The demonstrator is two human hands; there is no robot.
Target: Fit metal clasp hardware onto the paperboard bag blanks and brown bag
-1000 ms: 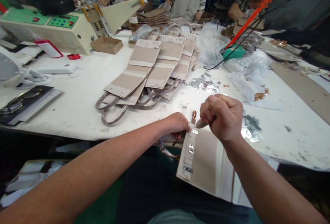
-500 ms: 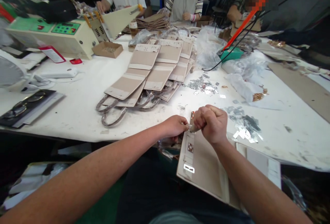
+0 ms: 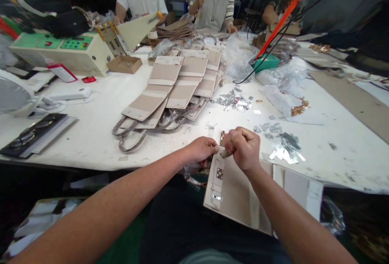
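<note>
The right hand (image 3: 245, 148) has lowered, grip clenched, onto the panel (image 3: 235, 193) the left hand (image 3: 200, 150) pinches.

One head-worn camera looks forward and down over the nearby hands (image 3: 245, 148) and table (image 3: 97, 134).

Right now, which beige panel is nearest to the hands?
The panel at the near edge of the table, by the left hand and right hand; the other panels overlap farther away.
</note>
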